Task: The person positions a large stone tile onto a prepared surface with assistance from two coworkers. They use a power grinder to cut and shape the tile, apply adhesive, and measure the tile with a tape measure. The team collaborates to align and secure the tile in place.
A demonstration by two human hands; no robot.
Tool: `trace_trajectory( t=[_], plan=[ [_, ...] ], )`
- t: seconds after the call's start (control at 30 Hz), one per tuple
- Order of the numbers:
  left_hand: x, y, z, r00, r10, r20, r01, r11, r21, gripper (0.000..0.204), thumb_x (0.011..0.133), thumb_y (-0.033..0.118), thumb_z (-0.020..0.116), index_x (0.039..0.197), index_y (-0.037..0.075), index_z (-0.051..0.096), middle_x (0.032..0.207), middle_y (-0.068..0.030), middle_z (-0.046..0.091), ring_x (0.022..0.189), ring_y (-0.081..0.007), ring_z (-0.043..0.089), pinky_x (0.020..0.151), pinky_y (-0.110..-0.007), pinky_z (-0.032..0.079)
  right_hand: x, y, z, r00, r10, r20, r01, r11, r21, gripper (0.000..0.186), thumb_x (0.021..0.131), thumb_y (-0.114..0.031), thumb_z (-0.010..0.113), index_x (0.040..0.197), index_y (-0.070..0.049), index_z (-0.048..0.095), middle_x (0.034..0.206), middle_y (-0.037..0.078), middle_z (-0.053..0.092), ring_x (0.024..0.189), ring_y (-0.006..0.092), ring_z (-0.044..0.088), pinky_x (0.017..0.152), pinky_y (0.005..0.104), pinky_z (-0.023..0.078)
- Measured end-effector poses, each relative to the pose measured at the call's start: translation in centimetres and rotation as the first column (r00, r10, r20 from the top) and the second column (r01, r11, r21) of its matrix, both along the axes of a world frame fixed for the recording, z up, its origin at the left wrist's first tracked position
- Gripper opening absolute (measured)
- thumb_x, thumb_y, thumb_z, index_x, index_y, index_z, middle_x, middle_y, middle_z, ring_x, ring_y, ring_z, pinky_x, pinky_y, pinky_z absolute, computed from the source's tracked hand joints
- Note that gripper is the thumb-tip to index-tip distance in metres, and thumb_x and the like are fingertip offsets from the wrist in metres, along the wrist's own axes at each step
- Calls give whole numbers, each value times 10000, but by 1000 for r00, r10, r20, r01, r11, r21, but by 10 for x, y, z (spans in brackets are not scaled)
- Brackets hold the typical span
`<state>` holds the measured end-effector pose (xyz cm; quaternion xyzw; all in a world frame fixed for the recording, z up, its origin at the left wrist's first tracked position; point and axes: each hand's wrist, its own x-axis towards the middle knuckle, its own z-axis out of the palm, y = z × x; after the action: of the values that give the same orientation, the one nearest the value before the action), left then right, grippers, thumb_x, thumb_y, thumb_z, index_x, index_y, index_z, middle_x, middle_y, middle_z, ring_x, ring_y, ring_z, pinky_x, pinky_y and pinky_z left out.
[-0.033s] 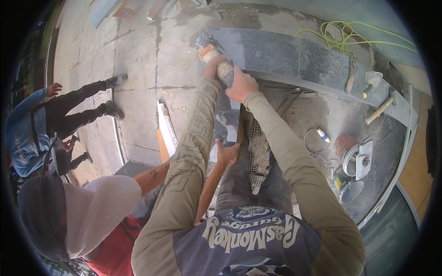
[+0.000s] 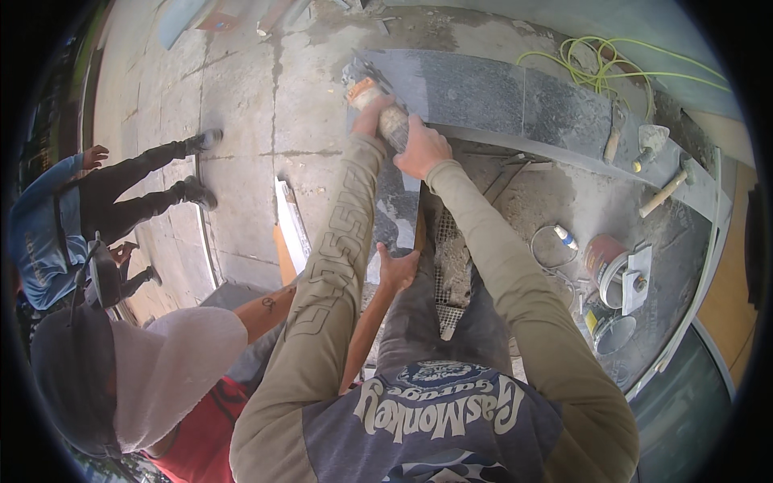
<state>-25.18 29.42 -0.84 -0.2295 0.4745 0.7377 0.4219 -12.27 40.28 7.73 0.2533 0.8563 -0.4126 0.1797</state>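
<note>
Both hands are closed around a dusty angle grinder [image 2: 391, 127] with an orange and pale body. My left hand [image 2: 372, 115] grips it near its head, and my right hand [image 2: 425, 150] wraps its rear end. The grinder's head is over the left end of a row of grey stone slabs [image 2: 475, 90]; a dust haze blurs the disc, and I cannot tell whether it touches the stone. Below my hands, another grey slab [image 2: 396, 211] extends toward me. A co-worker's hand [image 2: 396, 270] rests against this slab's near end.
The co-worker in a dark cap [image 2: 72, 378] leans in at my left; another person in blue [image 2: 48, 229] stands farther left. On the right slabs lie a rubber mallet [image 2: 665, 193], a trowel [image 2: 651, 145] and a yellow-green hose [image 2: 592, 79]. Buckets [image 2: 604, 262] sit at right.
</note>
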Motion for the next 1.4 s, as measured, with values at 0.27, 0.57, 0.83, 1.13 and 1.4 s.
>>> trace_trajectory(
  t=[0.27,0.57,0.83,1.13,1.4],
  plan=[
    [-7,10,16,998,-4,61,5,1000,-17,253,897,139,761,1075,53,603,906,-131,700,817,-305,718,783,-453,613,-10,4,-1,1000,-8,18,8,1000,-7,724,797,-200,770,1422,-41,440,1160,283,724,1121,476,694,974,542,558],
    [13,6,20,998,-60,-17,61,996,59,264,901,141,760,1078,34,597,910,-154,709,814,-300,723,776,-436,613,14,3,1,999,-33,-1,33,999,-15,695,788,-211,790,1373,-55,448,1148,284,725,1102,482,698,967,544,557],
    [20,7,12,998,-40,-56,40,999,3,262,897,150,755,1086,31,619,891,-135,703,781,-290,705,735,-431,588,21,5,4,1000,-26,1,26,999,-30,655,786,-215,788,1331,-57,461,1150,283,724,1095,494,695,957,552,561],
    [14,10,20,1000,-22,-16,22,1000,-12,305,889,166,772,1119,49,610,924,-141,700,820,-297,711,779,-434,607,8,7,1,1000,-16,14,16,999,-29,663,785,-213,782,1350,-56,471,1173,288,718,1120,485,691,976,545,558],
    [-4,6,10,999,-29,-25,29,1000,-2,296,893,154,778,1111,59,603,922,-132,701,822,-291,713,783,-435,608,-7,5,0,999,-10,32,11,1000,-30,671,782,-195,768,1361,-43,464,1185,291,715,1138,483,688,986,539,558]
  ],
)
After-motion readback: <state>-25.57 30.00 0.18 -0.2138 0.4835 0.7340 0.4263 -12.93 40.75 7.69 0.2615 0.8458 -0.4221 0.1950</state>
